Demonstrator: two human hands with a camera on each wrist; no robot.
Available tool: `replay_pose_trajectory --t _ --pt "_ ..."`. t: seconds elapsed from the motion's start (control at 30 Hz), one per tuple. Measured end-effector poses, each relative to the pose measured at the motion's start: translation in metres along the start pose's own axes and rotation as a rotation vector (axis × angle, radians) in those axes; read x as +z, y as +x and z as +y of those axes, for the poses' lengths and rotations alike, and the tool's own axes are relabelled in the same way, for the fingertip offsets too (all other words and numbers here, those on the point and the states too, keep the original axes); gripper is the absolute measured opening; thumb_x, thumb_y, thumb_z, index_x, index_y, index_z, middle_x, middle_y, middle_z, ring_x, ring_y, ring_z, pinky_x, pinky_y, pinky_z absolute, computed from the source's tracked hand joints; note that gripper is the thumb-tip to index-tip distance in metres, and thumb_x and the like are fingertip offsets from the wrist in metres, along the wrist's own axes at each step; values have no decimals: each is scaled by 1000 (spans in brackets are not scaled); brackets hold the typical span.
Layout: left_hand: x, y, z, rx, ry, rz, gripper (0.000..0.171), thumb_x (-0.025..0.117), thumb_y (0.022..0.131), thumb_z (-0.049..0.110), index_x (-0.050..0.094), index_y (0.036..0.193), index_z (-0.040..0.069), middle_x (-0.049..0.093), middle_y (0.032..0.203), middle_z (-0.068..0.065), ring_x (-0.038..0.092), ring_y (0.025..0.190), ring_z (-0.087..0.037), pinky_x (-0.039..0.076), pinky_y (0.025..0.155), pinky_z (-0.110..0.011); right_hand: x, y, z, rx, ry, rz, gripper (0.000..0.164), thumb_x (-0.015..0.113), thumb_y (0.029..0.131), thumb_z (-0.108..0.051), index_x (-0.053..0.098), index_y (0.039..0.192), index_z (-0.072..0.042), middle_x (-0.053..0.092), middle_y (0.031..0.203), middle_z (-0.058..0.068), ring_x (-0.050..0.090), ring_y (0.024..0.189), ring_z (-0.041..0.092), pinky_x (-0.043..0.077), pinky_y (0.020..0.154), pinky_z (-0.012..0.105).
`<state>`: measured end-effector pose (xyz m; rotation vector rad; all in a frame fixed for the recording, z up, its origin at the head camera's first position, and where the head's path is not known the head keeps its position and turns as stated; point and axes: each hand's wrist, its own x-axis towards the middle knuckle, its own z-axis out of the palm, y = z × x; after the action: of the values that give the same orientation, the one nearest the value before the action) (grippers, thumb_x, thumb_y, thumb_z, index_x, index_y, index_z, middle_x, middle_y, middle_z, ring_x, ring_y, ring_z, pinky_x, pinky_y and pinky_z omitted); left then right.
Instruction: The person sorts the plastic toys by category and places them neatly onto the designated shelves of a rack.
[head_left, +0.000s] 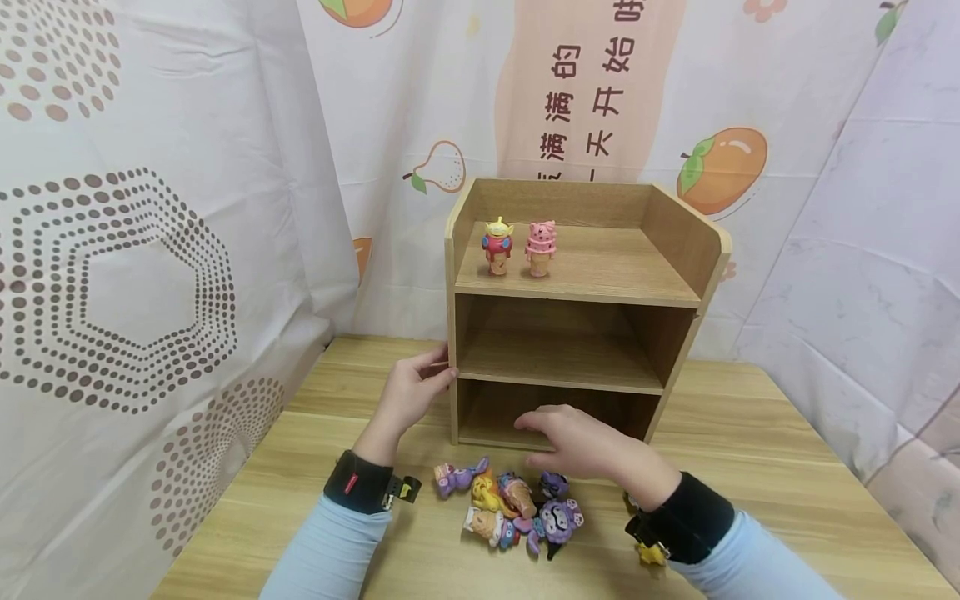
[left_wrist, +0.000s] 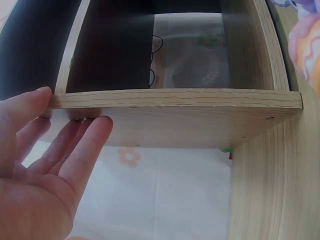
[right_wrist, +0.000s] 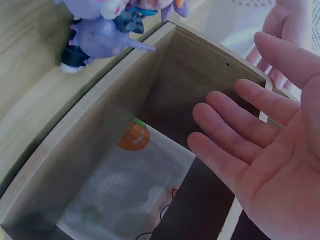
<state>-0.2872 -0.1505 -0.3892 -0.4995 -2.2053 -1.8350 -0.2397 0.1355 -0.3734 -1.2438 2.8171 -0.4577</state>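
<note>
A small wooden shelf (head_left: 577,383) stands on the table. My left hand (head_left: 414,385) holds the edge of its left side panel; in the left wrist view the thumb (left_wrist: 40,95) lies at the front edge and the fingers touch the outer face. My right hand (head_left: 577,442), fingers spread, hovers before the bottom compartment and holds nothing. Below it lie several small toy figures, among them a purple figure (head_left: 557,521), a yellow figure (head_left: 487,492) and one with a cone-like base (head_left: 517,493). On the top board stand a red-and-yellow figure (head_left: 498,247) and a pink figure (head_left: 540,248).
The shelf has a raised rim at the top, a middle compartment (head_left: 558,346) and a bottom compartment (head_left: 487,408). Near the right wrist strap lies a yellow toy (head_left: 651,554), partly hidden. A printed curtain (head_left: 420,92) hangs behind the wooden table (head_left: 750,467).
</note>
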Motion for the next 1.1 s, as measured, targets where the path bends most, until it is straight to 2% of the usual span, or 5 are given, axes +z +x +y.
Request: replay_pose_trajectory --t 0.4,0.6,0.83,0.97,1.1 --pt "0 0 2 -2 13 5 47 73 93 3 59 138 -1 62 136 -20 66 114 -35 61 82 -32 18 8 -5 73 42 -140 55 77 92 -30 61 137 -2 64 133 14 59 123 32 52 101 48" --pt "1 0 2 14 22 11 47 73 93 2 60 138 -2 63 134 -22 67 112 -35 62 83 -38 25 12 -5 90 39 -178 59 77 91 -34 60 138 -3 66 128 14 63 115 29 55 96 44" --pt "0 0 1 6 19 4 47 73 93 3 60 138 0 63 135 -20 67 114 -34 61 81 -30 30 16 -6 101 42 -213 57 77 91 -35 61 137 -5 70 118 12 66 107 23 57 91 42" --pt "0 0 1 3 19 4 47 73 94 4 59 139 0 62 136 -19 67 114 -34 61 83 -31 31 17 -7 93 58 -232 56 76 90 -32 61 137 -4 68 89 1 62 78 12 54 72 31" --pt "0 0 1 6 23 8 47 73 94 4 59 138 0 63 135 -19 67 113 -34 61 83 -34 33 18 -8 108 119 -268 57 74 89 -26 59 139 -2 42 59 -8 37 51 6 33 51 25"
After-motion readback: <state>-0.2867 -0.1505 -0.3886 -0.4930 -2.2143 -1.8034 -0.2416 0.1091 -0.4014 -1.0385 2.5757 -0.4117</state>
